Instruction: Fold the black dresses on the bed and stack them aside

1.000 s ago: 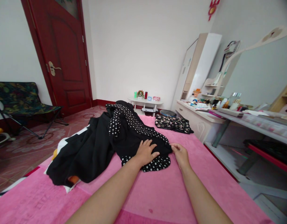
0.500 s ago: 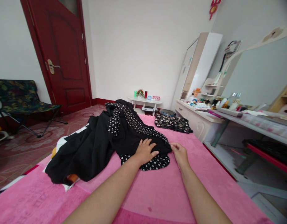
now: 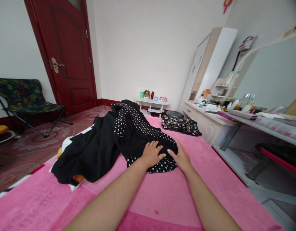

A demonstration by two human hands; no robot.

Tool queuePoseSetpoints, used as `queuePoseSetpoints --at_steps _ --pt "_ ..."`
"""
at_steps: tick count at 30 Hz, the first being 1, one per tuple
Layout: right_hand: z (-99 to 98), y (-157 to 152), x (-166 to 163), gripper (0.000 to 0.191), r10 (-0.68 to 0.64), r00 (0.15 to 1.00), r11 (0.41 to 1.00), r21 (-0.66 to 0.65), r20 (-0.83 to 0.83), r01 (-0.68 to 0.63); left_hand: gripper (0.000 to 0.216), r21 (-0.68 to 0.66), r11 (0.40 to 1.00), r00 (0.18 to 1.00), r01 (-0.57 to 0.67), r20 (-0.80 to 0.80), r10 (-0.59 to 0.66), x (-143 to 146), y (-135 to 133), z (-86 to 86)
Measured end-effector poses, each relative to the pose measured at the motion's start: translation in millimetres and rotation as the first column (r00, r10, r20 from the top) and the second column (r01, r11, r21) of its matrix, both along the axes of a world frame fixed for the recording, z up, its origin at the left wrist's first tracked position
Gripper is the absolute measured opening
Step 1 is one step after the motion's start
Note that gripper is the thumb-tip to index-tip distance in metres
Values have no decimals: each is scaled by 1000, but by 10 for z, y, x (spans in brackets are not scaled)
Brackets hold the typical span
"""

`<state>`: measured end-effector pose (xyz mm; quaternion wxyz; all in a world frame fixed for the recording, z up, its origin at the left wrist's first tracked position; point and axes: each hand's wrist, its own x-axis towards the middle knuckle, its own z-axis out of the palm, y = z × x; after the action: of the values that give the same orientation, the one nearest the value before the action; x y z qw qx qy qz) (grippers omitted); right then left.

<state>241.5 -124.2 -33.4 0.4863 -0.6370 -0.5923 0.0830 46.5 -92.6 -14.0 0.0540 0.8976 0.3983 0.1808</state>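
A black garment with white polka-dot trim (image 3: 135, 134) lies heaped on the pink bed cover (image 3: 160, 199). My left hand (image 3: 151, 153) rests flat on its near end, fingers spread. My right hand (image 3: 179, 156) lies flat on the garment's right corner, fingers stretched out beside the left hand. A larger plain black cloth (image 3: 90, 157) spreads to the left of the dotted piece.
A folded dark floral garment (image 3: 180, 125) lies farther back on the bed. A white dresser with cosmetics (image 3: 210, 117) stands to the right. A small white table (image 3: 151, 104) is at the far wall, a folding chair (image 3: 25, 99) and red door (image 3: 66, 54) at left.
My right hand has moved left from the bed cover onto the garment's corner and flattened. The left hand has stayed in place. The view has shifted slightly.
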Motion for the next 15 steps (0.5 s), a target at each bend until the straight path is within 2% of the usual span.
queuePoseSetpoints --at_steps 2,4,6,8,9,11,13,14,15 --pt "12 1 -77 43 53 994 999 -17 95 -52 54 11 1000 1000 11 13 -12 -13 1 14" --pt "33 18 -94 27 50 996 999 14 73 -51 50 8 999 998 48 26 -49 -49 22 58" --pt "75 35 -21 24 -33 998 994 103 -54 39 43 -7 997 995 77 57 -77 -112 60 142" --pt "132 35 149 27 -176 955 947 225 -238 231 36 11 998 991 59 116 -60 -192 106 261" --pt "157 24 265 28 -253 905 892 280 -342 355 34 38 999 989 27 146 -33 -234 129 327" --pt "184 -18 531 31 -368 746 720 338 -555 606 30 114 991 981 -66 189 43 -308 166 450" --pt "170 -80 801 34 -419 541 528 289 -729 799 28 172 973 972 -154 202 118 -359 192 525" --pt "153 -112 919 36 -434 447 453 239 -782 859 29 184 965 968 -188 201 150 -373 200 533" --pt "133 -141 1016 38 -453 379 403 194 -807 894 33 186 959 964 -215 198 178 -379 206 520"
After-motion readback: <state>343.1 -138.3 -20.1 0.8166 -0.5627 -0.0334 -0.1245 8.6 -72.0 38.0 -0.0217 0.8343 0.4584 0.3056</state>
